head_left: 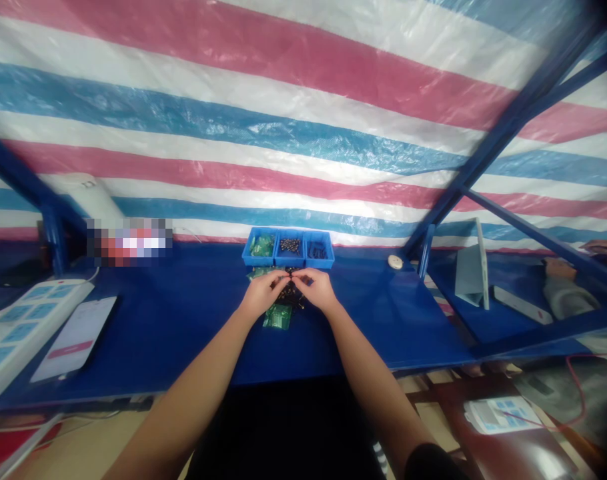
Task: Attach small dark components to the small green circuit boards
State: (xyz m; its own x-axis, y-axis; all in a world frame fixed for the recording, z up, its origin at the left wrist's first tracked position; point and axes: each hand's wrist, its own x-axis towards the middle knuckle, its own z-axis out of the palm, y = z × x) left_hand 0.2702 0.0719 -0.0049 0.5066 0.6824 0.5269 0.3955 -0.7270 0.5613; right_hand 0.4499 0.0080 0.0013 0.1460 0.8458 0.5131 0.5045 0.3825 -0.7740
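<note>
- Well, from where I stand, a tiny dark piece sits right where the two sets of fingertips meet; it is too small for me to read its long axis.
- The left hand and the right hand are about equally near it, each seeming to pinch it between thumb and forefinger.
- Just below the grip and toward the person's body, a loose, bristly heap of small black and brass-coloured pieces lies on the flat, smooth dark-blue tabletop.
- On the near side of the grip, a crinkled, glossy green packet lies flat, roughly square; more green film shows beyond the left hand.
- Past the grip stand three open, boxy bright-blue plastic bins in a row: shiny green packets in the left one, grainy dark-and-brass bits in the middle, small dark pieces in the right.
</note>
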